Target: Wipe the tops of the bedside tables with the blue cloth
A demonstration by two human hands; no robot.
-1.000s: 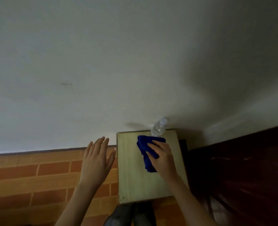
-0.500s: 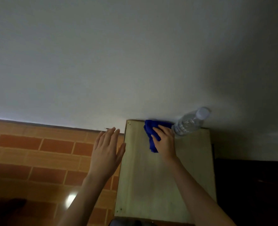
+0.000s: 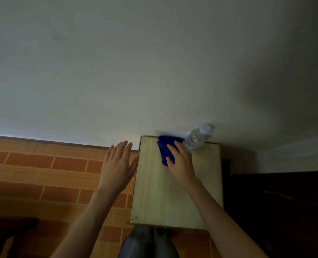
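A pale wooden bedside table [image 3: 165,198] stands against the white wall. My right hand [image 3: 182,161] presses a bunched blue cloth [image 3: 166,148] flat onto the table's far edge, near the wall. The cloth's nearer part is hidden under my fingers. My left hand [image 3: 117,164] hovers with fingers spread, just off the table's left edge and over the floor, holding nothing.
A clear plastic water bottle [image 3: 197,137] stands at the table's far right corner, just right of the cloth. Dark wooden furniture [image 3: 277,205] sits to the right of the table. Orange brick-pattern floor [image 3: 42,174] lies to the left. My legs [image 3: 148,244] show below the table.
My right hand has slid the cloth from the table's middle to its far edge by the wall, beside the bottle. My left hand has stayed open beside the table.
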